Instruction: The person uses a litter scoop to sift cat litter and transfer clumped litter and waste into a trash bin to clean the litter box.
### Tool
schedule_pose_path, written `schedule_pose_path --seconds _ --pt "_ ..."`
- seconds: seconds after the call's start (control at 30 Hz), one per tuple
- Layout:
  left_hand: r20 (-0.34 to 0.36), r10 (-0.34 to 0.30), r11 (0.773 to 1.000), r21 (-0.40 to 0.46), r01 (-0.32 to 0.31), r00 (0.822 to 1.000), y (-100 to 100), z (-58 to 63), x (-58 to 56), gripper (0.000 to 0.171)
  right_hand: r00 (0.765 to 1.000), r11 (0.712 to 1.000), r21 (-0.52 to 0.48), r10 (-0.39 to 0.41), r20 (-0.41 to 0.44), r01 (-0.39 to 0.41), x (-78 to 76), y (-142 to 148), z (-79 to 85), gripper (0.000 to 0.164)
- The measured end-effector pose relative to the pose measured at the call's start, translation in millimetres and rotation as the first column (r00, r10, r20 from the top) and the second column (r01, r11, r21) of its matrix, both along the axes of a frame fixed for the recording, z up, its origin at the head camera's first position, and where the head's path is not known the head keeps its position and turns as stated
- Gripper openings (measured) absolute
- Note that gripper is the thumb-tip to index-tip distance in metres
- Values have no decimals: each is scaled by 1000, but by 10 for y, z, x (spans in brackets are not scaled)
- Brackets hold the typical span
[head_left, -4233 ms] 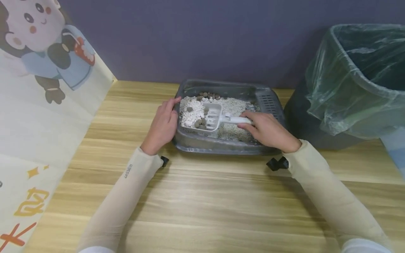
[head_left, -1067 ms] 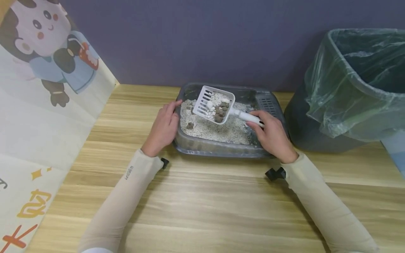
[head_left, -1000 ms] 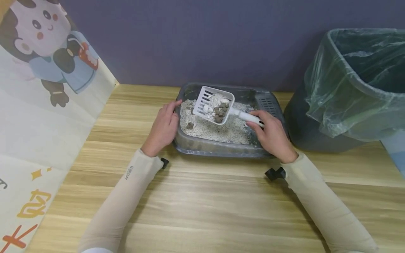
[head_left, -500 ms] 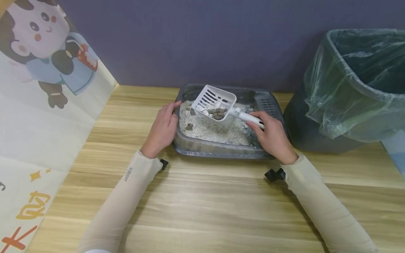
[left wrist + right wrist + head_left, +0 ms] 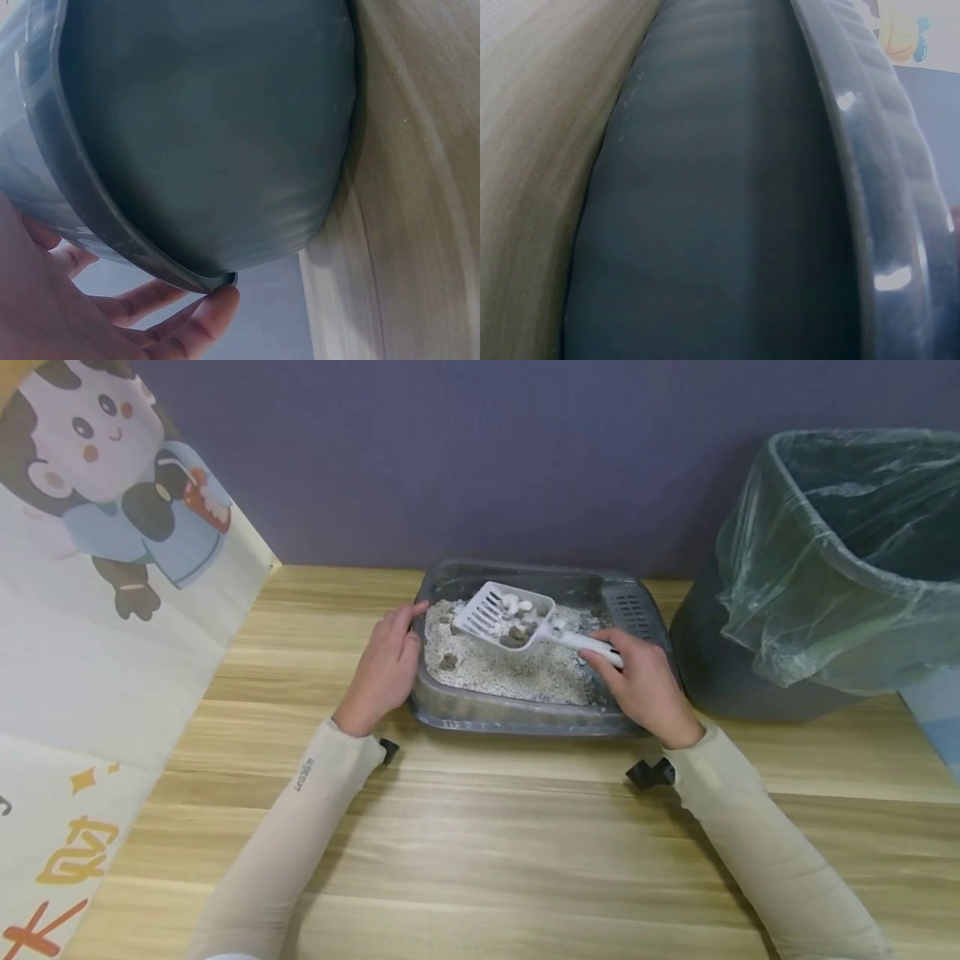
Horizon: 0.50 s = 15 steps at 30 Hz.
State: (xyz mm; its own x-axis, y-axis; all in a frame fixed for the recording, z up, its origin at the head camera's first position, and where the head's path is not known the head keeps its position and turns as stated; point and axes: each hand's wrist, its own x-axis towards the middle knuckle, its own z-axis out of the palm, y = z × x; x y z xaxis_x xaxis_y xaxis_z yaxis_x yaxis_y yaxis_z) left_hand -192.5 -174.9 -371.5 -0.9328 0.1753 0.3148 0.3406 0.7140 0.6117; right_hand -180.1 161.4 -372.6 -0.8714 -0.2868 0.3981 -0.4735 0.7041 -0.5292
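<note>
In the head view my right hand (image 5: 645, 681) grips the handle of a white slotted litter scoop (image 5: 577, 642) over the grey litter box (image 5: 517, 718). Brown clumps (image 5: 516, 635) and a few white lumps (image 5: 512, 602) lie in the scoop's basket. Pale litter (image 5: 517, 681) covers the floor of the box below it. My left hand (image 5: 384, 662) holds the box's left rim; the left wrist view shows fingers (image 5: 214, 311) at the rim's corner. The right wrist view shows the box's outer wall (image 5: 705, 187), with the scoop out of sight.
A dark bin (image 5: 742, 652) lined with a translucent green bag (image 5: 765, 610) stands right of the box. Behind the box rises a purple-grey wall (image 5: 465, 460). One brown clump (image 5: 447, 662) lies in the litter at left. The wooden table (image 5: 510, 843) extends toward me.
The scoop has risen from the litter, and much of the loose litter has left its basket. Over the last half second it has dipped and its contents have shifted. My left hand stays put.
</note>
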Motion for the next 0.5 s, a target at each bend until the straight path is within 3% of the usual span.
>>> schedule_pose_path --seconds 0.5 --pt "13 4 1000 -2 -4 1000 -3 -3 -1 44 998 996 -86 -14 -57 10 -11 16 5 33"
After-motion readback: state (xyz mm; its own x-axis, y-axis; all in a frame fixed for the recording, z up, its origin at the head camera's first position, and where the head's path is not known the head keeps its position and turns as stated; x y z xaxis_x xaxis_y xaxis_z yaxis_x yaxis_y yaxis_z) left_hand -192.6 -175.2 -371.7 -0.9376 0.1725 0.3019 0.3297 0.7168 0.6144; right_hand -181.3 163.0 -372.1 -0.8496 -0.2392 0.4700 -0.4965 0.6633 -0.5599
